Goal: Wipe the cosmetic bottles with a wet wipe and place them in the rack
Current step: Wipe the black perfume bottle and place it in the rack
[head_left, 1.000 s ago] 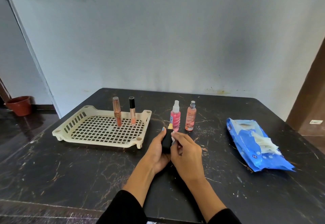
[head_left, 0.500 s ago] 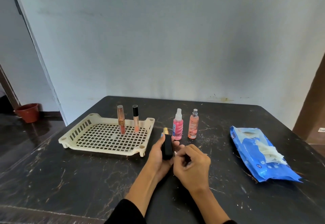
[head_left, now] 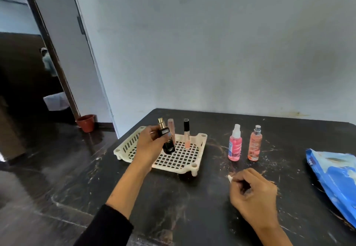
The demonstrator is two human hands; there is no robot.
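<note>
Over the cream slotted plastic rack (head_left: pixel 200 139), the left hand (head_left: pixel 149 145) grips a black gold-capped perfume bottle (head_left: pixel 166 139); on the black table (head_left: pixel 192 207), the right hand (head_left: pixel 254 193) pinches a crumpled white wipe (head_left: pixel 230 178).

The left hand (head_left: pixel 149 147) grips a small black glass bottle with a gold sprayer (head_left: pixel 166 139) above the cream slotted plastic rack (head_left: pixel 179 159) — two slim tubes stand inside. The right hand (head_left: pixel 252 193) pinches a crumpled white wipe (head_left: pixel 230 178) over the dark marble bench (head_left: pixel 173 207), near two pink spray bottles.

Left hand (head_left: pixel 149 145) raised, right hand (head_left: pixel 252 193) curled.
</note>
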